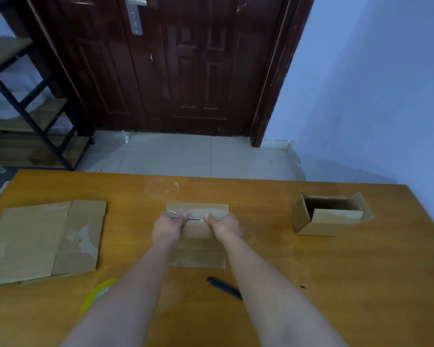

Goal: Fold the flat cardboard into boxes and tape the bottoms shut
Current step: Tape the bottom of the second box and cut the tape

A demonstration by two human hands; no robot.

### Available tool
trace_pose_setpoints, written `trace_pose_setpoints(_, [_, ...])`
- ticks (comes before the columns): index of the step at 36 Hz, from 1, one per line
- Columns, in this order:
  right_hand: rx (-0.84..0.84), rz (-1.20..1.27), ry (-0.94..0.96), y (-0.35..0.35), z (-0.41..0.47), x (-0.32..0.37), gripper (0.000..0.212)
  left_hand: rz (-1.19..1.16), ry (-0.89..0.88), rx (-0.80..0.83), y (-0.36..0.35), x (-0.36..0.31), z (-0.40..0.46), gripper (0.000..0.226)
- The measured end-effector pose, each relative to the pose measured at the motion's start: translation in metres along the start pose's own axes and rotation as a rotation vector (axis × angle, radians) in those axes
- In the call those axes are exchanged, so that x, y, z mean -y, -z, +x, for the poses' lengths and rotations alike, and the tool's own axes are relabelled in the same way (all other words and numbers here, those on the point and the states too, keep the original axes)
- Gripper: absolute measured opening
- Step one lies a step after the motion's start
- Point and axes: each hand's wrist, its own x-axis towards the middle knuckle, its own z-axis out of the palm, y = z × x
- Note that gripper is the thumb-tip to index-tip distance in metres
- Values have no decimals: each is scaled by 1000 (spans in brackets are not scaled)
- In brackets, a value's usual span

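Note:
A small cardboard box (198,209) stands at the table's middle with its flaps folded shut on top and a seam line across them. My left hand (167,227) rests on the box's left end and pinches a crumpled piece of clear tape (173,213). On the right part of the flaps lies my right hand (223,225), thumb at the seam, pressing the flaps down. Flat cardboard sheets (43,241) lie stacked at the left. A folded box (328,216) stands open side up at the right.
A yellow tape roll (98,293) lies near the front, partly hidden by my left forearm. Beside my right forearm lies a black pen-like tool (222,286). The wooden table (336,284) ends at a tiled floor, with a dark door and a shelf rack beyond.

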Motion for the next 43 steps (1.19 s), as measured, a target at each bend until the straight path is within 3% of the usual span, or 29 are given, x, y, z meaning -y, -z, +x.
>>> trace_pose_setpoints(4, [56, 120, 24, 8, 0, -4, 56, -141, -6, 3, 3, 2, 2, 40])
trace_pose_setpoints(8, [123, 297, -20, 18, 1, -9, 56, -285, -21, -12, 10, 4, -2, 37])
trace_pose_setpoints(14, [188, 829, -12, 36, -6, 0, 44, -435, -173, -27, 16, -10, -10, 38])
trace_pose_setpoints(18, [233, 1001, 9, 49, -15, -1, 56, -529, -175, -59, 19, -12, -11, 47])
trace_pose_setpoints(21, [180, 1106, -23, 53, -18, -6, 34, -676, -162, -32, 22, -10, -19, 43])
trace_pose_setpoints(22, [174, 1105, -37, 54, -19, -9, 27, -721, -139, -17, 24, -9, -23, 36])
trace_pose_setpoints(24, [163, 1015, -42, 57, -19, -13, 34, -771, -89, 13, 24, -5, -25, 22])
trace_pose_setpoints(26, [124, 827, -31, 56, -18, -16, 32, -769, -62, 26, 23, 0, -27, 15])
trace_pose_setpoints(29, [42, 661, 15, 49, -8, -23, 19, -594, -115, 25, 18, 9, -32, 23])
trace_pose_setpoints(34, [-44, 521, 87, 44, -6, -30, 35, -284, -100, 31, 9, 18, -32, 21])
trace_pose_setpoints(37, [-99, 601, 106, 38, -4, -37, 10, -321, -87, 94, 1, 22, -32, 40])
trace_pose_setpoints(39, [-171, 625, 129, 35, 3, -47, 14, -351, -51, 129, -4, 23, -33, 44])
trace_pose_setpoints(43, [-115, 519, 93, 29, 9, -55, 19, -408, 17, 202, -9, 24, -32, 43])
